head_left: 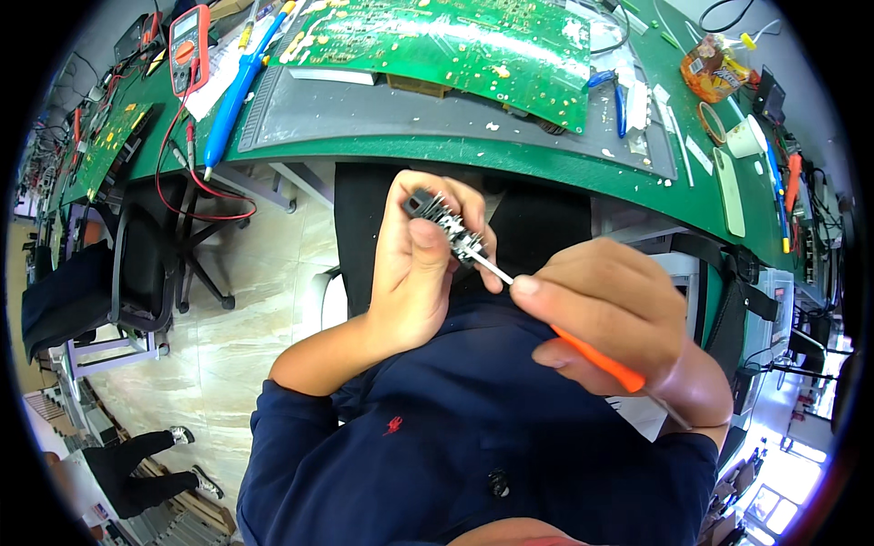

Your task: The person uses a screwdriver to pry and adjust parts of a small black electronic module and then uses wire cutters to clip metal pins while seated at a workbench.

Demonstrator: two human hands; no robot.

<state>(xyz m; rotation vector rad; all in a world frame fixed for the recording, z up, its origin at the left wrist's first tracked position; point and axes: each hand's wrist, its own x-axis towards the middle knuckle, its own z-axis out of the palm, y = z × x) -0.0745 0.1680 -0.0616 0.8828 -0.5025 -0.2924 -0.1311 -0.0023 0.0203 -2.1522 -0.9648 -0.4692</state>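
My left hand (411,268) holds a small black component with silvery metal pins or contacts (442,221) in front of my torso, thumb across it and fingers curled behind. My right hand (610,318) grips a screwdriver with an orange handle (596,362). Its thin metal shaft reaches up-left to the component's lower right end, where the tip seems to touch it; the exact contact point is too small to make out.
Ahead is a green bench (655,196) with circuit boards (437,32), a red multimeter (189,55), blue tool (228,109), pliers (619,109), bottle (715,68) and cup (745,136). A black chair (150,264) stands left; another person's legs (137,464) show lower left.
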